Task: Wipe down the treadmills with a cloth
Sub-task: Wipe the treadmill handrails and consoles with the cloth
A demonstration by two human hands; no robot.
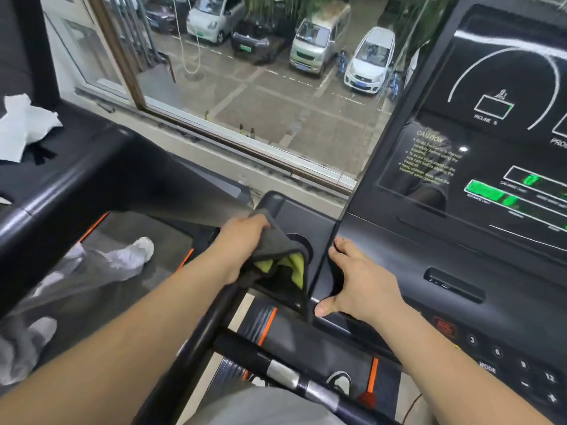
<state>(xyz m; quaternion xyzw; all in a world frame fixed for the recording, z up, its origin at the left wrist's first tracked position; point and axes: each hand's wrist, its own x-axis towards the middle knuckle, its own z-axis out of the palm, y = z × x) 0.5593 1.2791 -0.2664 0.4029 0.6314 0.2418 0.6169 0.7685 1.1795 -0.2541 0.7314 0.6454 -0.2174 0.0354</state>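
Plush folded cloth (277,240) — round glossy handrail (214,317).

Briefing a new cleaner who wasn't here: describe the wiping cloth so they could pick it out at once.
Start at the big treadmill console with green readouts, then go left to the black handrail. The left hand grips the cloth there: dark grey outside, yellow-green inside, unlike the white crumpled paper on the next treadmill.

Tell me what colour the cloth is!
The cloth is dark grey outside and yellow-green inside; the head view shows it.
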